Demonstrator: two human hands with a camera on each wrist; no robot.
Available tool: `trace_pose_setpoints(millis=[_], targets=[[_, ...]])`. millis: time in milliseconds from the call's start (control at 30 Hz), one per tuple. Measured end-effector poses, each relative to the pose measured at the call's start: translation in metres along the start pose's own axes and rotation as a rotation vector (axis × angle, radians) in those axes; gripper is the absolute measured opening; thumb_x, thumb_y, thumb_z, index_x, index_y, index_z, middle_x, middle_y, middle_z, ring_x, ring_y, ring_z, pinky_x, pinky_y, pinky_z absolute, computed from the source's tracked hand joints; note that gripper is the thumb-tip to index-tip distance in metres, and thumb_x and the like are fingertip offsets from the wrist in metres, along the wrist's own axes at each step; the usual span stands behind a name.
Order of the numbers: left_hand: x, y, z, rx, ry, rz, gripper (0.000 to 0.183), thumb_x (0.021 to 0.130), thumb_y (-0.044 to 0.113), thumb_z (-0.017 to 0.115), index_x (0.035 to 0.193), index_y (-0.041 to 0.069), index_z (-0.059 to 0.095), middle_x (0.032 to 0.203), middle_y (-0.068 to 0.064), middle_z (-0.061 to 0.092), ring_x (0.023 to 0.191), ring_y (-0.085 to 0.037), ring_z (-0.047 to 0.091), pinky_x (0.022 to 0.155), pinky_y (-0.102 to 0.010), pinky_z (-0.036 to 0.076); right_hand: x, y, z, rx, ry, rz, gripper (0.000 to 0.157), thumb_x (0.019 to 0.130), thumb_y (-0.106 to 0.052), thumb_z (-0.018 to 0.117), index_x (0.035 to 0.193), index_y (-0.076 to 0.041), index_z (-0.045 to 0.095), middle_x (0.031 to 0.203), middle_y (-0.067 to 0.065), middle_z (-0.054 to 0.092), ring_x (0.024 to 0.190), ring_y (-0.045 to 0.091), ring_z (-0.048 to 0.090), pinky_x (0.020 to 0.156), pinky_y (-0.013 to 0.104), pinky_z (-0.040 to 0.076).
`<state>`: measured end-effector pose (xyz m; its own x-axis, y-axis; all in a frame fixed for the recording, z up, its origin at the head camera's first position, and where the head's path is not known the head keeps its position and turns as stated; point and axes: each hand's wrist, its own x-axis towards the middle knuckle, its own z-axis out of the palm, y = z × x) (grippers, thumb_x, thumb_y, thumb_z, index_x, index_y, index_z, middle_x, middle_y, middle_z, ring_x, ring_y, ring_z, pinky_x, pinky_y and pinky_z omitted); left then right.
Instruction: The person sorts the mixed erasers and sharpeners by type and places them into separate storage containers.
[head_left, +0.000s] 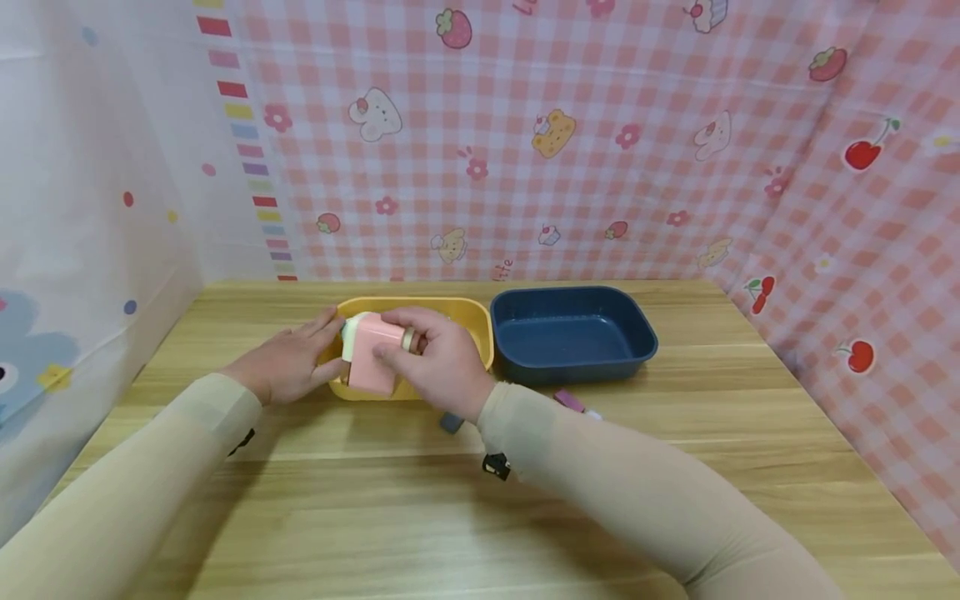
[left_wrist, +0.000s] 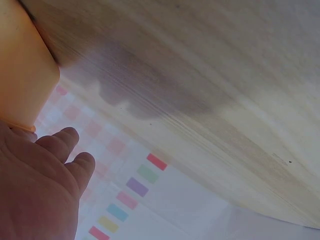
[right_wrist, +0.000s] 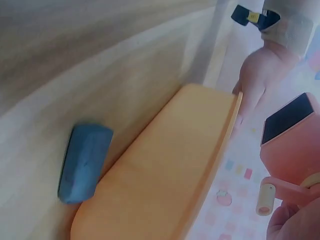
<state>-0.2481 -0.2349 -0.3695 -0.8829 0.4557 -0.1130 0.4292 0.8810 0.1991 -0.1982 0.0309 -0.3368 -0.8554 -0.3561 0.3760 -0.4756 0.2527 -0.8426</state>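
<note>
Head view: your right hand point(head_left: 446, 357) has its grip closed round the pink box point(head_left: 372, 357), held above the yellow tray point(head_left: 474, 321); your left hand point(head_left: 288, 360) at the left end probably steadies box or tray; the blue tray point(head_left: 570, 340) stands beside, and your right sleeve point(head_left: 615, 467) partly hides a purple piece point(head_left: 568, 400) on the worktop point(head_left: 360, 517); left wrist view: your fingers point(left_wrist: 82, 167) stretch loosely near the rim, their grip impossible to tell; right wrist view: a grey block point(right_wrist: 86, 164) lies just beside the yellow tray, possibly in your way.

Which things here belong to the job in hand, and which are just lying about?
Seemingly in use:
pink crank sharpener, held by the right hand
yellow bin, by the left hand

Apparently lying about:
navy bin
blue-grey block
small magenta item
</note>
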Motion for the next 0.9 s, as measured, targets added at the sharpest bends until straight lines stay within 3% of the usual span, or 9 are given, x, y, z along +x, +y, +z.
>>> trace_pose_setpoints(millis=[233,367,667,900], targets=[[0.0,0.0,0.0,0.016,0.016,0.01,0.09,0.109,0.063,0.036,0.166,-0.003,0.017,0.175,-0.028,0.008,0.159,-0.049,0.021,0.121,-0.076,0.026,0.005,0.006,-0.011,0.003,0.032,0.033,0.04,0.098,-0.016,0.076,0.137,-0.008,0.07,0.091,0.01,0.067,0.055,0.01,0.046,0.051,0.021,0.04],[0.0,0.0,0.001,0.018,0.019,0.013,0.088,0.11,0.061,0.037,0.166,-0.003,0.017,0.174,-0.029,0.008,0.158,-0.049,0.022,0.12,-0.076,0.026,0.007,0.01,-0.018,-0.011,0.067,0.058,0.042,0.098,-0.018,0.076,0.138,-0.009,0.069,0.089,0.011,0.07,0.054,0.011,0.046,0.05,0.022,0.04],[0.0,0.001,0.001,0.022,0.021,0.018,0.088,0.11,0.06,0.037,0.166,-0.004,0.018,0.174,-0.029,0.008,0.157,-0.05,0.024,0.12,-0.075,0.027,0.011,0.02,-0.025,-0.046,0.129,0.086,0.039,0.099,-0.02,0.076,0.136,-0.011,0.071,0.106,0.011,0.074,0.058,0.009,0.047,0.052,0.021,0.04],[0.0,0.002,0.001,0.016,0.02,0.015,0.087,0.11,0.059,0.038,0.166,-0.004,0.018,0.174,-0.029,0.007,0.158,-0.049,0.023,0.121,-0.074,0.025,0.011,0.027,-0.03,-0.065,0.144,0.096,0.038,0.099,-0.021,0.075,0.136,-0.013,0.072,0.086,0.008,0.07,0.052,0.01,0.042,0.049,0.022,0.036]])
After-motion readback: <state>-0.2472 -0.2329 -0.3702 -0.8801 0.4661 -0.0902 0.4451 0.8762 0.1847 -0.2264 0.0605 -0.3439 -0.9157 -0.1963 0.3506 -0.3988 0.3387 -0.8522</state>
